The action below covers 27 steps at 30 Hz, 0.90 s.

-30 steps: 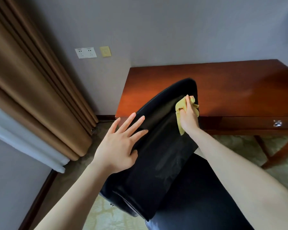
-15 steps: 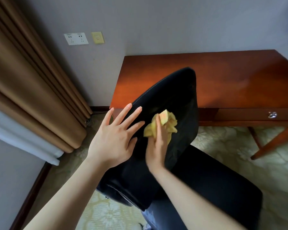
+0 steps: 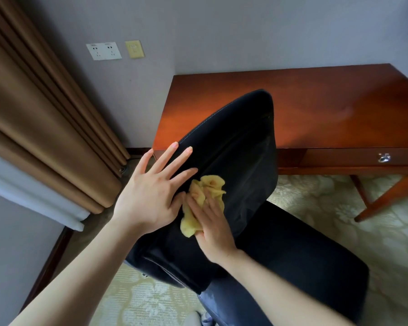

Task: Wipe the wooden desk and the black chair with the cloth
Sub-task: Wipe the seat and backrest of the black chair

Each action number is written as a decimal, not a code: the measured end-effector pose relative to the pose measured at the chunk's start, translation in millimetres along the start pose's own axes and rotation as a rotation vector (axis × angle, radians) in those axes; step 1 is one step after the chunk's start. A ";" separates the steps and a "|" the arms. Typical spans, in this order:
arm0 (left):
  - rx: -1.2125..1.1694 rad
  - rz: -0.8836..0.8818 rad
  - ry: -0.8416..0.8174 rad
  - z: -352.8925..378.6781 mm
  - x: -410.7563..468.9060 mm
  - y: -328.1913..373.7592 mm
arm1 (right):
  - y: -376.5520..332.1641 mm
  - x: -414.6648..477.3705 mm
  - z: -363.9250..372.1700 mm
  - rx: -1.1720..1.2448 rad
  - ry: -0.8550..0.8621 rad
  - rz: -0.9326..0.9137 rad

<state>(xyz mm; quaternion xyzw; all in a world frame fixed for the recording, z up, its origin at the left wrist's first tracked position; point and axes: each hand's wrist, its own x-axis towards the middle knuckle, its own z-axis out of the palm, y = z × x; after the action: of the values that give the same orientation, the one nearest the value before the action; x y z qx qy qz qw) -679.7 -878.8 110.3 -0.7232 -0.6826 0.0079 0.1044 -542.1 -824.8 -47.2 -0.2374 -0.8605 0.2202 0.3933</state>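
Note:
A black chair stands in front of the wooden desk, its backrest tilted toward me. My right hand holds a crumpled yellow cloth against the middle of the backrest, and the cloth bunches up between its fingers and thumb. My left hand lies flat on the backrest's left edge with fingers spread, just left of the cloth. The chair seat shows below my right forearm. Part of the desk's near edge is hidden by the backrest.
Brown curtains hang at the left. Wall sockets sit above the desk's left end. The desk has a drawer with a metal pull and slanted legs on patterned carpet.
My right hand has slid the cloth from the backrest's upper right edge down and left to its middle, close to my left hand. The left hand stays on the backrest.

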 end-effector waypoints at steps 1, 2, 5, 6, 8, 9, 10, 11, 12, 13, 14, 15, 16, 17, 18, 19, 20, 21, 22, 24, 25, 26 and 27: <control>0.003 0.000 0.001 0.3 -0.6 0.3 | 7.7 7.0 -3.9 0.001 0.007 0.032; 0.007 0.000 0.003 0.6 -0.9 0.4 | 15.5 14.6 -8.0 0.025 0.014 0.081; 0.019 0.003 0.004 0.5 -0.8 0.5 | 40.2 39.8 -22.3 0.140 0.087 0.202; 0.020 0.003 0.005 0.5 -0.7 0.7 | 47.3 48.7 -27.4 0.175 0.121 0.248; 0.024 0.003 0.009 0.6 -0.3 0.4 | 58.0 68.0 -38.6 0.260 0.173 0.409; 0.027 0.002 0.010 0.7 0.1 0.2 | 62.8 77.7 -44.4 0.295 0.196 0.490; 0.030 0.001 0.012 0.7 0.3 -0.3 | 67.7 87.0 -50.0 0.312 0.217 0.556; 0.031 0.003 0.013 0.5 1.0 -0.9 | 74.1 97.1 -56.0 0.307 0.229 0.609; 0.032 0.007 0.012 0.8 1.8 -1.3 | 81.9 107.4 -62.0 0.296 0.235 0.652; 0.033 0.010 0.013 1.1 2.3 -1.5 | 89.4 118.5 -69.0 0.276 0.242 0.689; 0.034 0.011 0.013 1.8 2.7 -1.6 | 97.3 129.4 -75.8 0.256 0.255 0.730; 0.036 0.012 0.015 2.3 2.9 -1.3 | 105.7 138.8 -82.2 0.241 0.271 0.779; 0.043 0.013 0.015 2.9 2.9 -0.9 | 114.3 145.9 -87.5 0.236 0.286 0.832; 0.051 0.014 0.014 3.4 2.8 -0.2 | 121.8 150.2 -91.6 0.237 0.296 0.880; 0.061 0.014 0.014 3.8 2.9 -0.2 | 127.4 152.4 -93.4 0.243 0.303 0.919; 0.072 0.013 0.013 4.4 3.3 -0.6 | 130.6 152.3 -93.2 0.251 0.310 0.946; 0.082 0.012 0.012 4.8 3.4 -0.9 | 131.9 150.9 -91.5 0.260 0.324 0.965; 0.093 0.011 0.010 5.0 3.5 -1.2 | 131.9 148.4 -88.3 0.278 0.351 0.989; 0.101 0.010 0.011 5.1 3.3 -1.4 | 131.3 145.0 -84.4 0.303 0.386 1.027; 0.114 0.007 0.015 5.1 2.9 -1.4 | 128.8 135.7 -76.2 0.343 0.439 1.140; 0.121 0.006 0.015 5.1 2.8 -1.4 | 126.0 129.6 -72.1 0.345 0.442 1.190; 0.126 0.005 0.015 5.3 2.6 -1.7 | 122.1 122.8 -68.0 0.345 0.434 1.218; 0.127 0.006 0.016 5.5 2.6 -2.1 | 116.9 115.6 -63.7 0.346 0.423 1.215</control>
<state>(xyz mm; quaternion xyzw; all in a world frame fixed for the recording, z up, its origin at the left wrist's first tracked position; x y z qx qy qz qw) -682.4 -875.3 105.7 -0.7172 -0.6778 0.0458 0.1552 -531.6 -652.9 -9.3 -0.6516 -0.4304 0.4864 0.3919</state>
